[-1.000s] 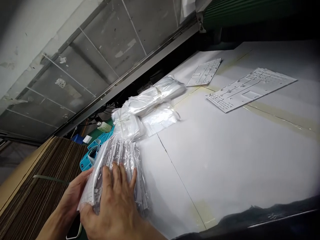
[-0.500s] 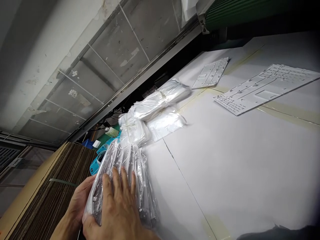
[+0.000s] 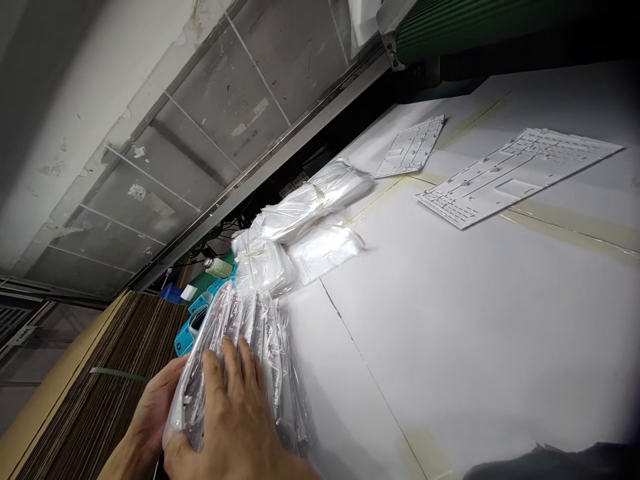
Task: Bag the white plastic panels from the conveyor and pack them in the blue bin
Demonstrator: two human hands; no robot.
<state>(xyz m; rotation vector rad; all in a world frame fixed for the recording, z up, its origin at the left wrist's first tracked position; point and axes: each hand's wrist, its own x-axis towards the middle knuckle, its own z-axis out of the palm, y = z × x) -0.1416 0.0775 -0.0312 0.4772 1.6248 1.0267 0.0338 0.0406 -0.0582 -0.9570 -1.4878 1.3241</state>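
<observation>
A row of clear plastic bags with flat, pale panels inside [image 3: 280,347] leans together at the table's left edge. My left hand [image 3: 157,403] holds the row's outer left side, its fingertips hidden behind the bags. Across the top edges lies my right hand [image 3: 237,407], with its thumb hooked at the near left corner and its fingers bent over the plastic. Just beyond the row are a tied bundle of clear bags [image 3: 265,267] and another tied bundle [image 3: 325,197]. Loose flat bags [image 3: 327,252] lie beside them.
A large white slotted panel [image 3: 505,183] and a smaller one [image 3: 413,148] lie on the white tabletop [image 3: 450,320]. Flattened cardboard [image 3: 100,380] stands strapped at left. Blue objects [image 3: 193,323] sit beyond the table edge. A green roller [image 3: 450,27] is at the back.
My right hand's fingers have drawn in slightly and bent more over the bags. The whole view has shifted slightly, moving the tabletop things left in the picture. Both hands stay on the row.
</observation>
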